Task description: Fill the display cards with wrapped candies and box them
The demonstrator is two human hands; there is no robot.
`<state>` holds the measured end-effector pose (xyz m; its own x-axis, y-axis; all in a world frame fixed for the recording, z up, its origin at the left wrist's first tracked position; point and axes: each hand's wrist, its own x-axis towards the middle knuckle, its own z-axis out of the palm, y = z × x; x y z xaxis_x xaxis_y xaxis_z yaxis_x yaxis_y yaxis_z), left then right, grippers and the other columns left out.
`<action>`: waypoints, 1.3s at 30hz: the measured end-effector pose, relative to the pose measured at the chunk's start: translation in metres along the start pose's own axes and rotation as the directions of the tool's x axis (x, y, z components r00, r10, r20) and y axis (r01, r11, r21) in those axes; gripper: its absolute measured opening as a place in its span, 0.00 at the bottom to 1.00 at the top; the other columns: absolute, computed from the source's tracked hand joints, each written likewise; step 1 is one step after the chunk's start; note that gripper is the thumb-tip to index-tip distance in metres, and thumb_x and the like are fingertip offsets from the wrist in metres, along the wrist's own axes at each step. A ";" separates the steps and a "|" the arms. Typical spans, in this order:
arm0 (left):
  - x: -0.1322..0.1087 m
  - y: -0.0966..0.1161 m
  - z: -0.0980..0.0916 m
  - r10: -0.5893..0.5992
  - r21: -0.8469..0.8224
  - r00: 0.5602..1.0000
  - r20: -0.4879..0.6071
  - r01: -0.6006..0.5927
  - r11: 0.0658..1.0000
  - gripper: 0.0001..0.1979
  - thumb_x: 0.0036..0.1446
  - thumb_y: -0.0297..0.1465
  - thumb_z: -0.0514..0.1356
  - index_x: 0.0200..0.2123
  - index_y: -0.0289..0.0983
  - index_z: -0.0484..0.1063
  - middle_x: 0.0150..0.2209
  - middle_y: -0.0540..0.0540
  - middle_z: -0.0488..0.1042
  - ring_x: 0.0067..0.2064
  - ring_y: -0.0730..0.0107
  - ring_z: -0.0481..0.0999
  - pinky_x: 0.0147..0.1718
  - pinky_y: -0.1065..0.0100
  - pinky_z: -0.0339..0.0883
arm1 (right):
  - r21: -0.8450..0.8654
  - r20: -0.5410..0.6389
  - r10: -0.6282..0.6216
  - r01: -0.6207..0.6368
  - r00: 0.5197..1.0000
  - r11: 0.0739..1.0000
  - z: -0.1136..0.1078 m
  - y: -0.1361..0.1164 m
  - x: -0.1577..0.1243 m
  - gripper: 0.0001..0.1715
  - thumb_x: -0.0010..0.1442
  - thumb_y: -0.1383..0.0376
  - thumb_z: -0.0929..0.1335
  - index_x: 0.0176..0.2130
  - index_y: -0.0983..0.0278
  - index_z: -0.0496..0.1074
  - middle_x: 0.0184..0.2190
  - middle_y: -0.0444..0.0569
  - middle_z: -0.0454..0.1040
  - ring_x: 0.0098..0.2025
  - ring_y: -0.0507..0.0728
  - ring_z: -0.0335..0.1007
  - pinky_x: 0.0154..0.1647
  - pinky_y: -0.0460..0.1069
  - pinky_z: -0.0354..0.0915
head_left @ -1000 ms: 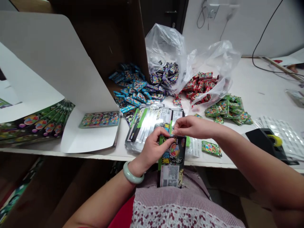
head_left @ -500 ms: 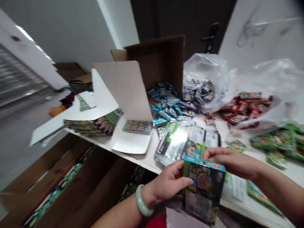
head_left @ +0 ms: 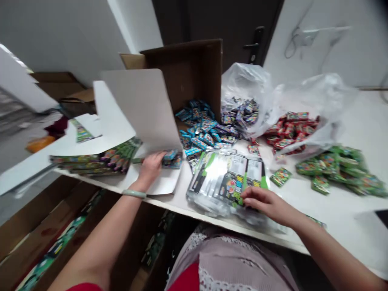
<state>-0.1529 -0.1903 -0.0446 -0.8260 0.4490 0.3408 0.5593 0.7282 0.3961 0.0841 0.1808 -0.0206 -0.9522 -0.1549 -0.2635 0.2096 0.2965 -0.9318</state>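
Observation:
My left hand [head_left: 150,165] reaches out to the left onto the white folded card [head_left: 157,184]. Its fingers are closed on a small printed box [head_left: 171,157] with a blue top, which rests on the card. My right hand [head_left: 263,202] lies at the near edge of a stack of flat printed cartons [head_left: 224,180] in clear wrap. Its fingertips are pinched on the top carton's green corner. A pale bangle [head_left: 133,194] sits on my left wrist.
An open brown box [head_left: 188,68] stands behind a pile of blue packets [head_left: 198,129]. Clear bags hold purple packets [head_left: 242,111] and red packets [head_left: 291,125]. Green packets [head_left: 336,169] lie to the right, stacked green cards [head_left: 100,159] to the left. Cardboard boxes [head_left: 39,238] sit under the table.
The box I held in both hands has gone left with my left hand onto the white card. My right hand dropped onto the flat carton stack. The view swung left.

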 end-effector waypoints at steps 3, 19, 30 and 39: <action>0.001 -0.011 0.021 0.035 -0.014 0.992 0.125 -0.033 0.999 0.24 0.55 0.34 0.53 0.54 0.33 0.67 0.59 0.34 0.66 0.63 0.42 0.60 0.62 0.43 0.51 | -0.037 -0.012 -0.019 0.019 1.000 0.999 0.005 0.003 -0.010 0.16 0.60 0.53 0.66 0.39 0.62 0.72 0.36 0.48 0.75 0.38 0.55 0.70 0.42 0.52 0.66; -0.010 0.192 0.093 0.187 0.034 0.919 0.347 -0.212 0.977 0.36 0.56 0.49 0.58 0.60 0.32 0.59 0.65 0.29 0.55 0.67 0.36 0.50 0.62 0.39 0.46 | -0.589 -0.290 -0.374 0.143 0.881 0.795 -0.040 -0.014 0.085 0.36 0.52 0.62 0.75 0.58 0.65 0.67 0.60 0.60 0.67 0.63 0.64 0.60 0.64 0.58 0.54; 0.026 0.234 0.091 0.537 -0.439 0.785 0.310 -0.382 0.813 0.19 0.61 0.43 0.56 0.51 0.40 0.68 0.47 0.42 0.74 0.49 0.54 0.73 0.49 0.55 0.67 | -0.291 -0.728 0.133 -0.480 0.672 0.828 -0.105 0.097 -0.111 0.16 0.58 0.61 0.69 0.45 0.66 0.75 0.43 0.58 0.76 0.44 0.63 0.72 0.47 0.57 0.65; 0.034 0.360 0.177 0.516 -0.310 0.624 0.587 -0.416 0.855 0.18 0.44 0.31 0.70 0.40 0.33 0.73 0.43 0.35 0.75 0.51 0.42 0.67 0.53 0.47 0.57 | -0.148 -0.765 0.253 -0.544 0.592 0.826 -0.078 0.126 -0.116 0.34 0.55 0.53 0.71 0.57 0.62 0.64 0.37 0.49 0.73 0.36 0.57 0.69 0.37 0.51 0.64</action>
<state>0.0079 0.1785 -0.0412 -0.2681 0.9598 -0.0830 0.8436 0.2755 0.4609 0.2038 0.3098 -0.0876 -0.6810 0.7042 -0.2010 0.6582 0.4683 -0.5894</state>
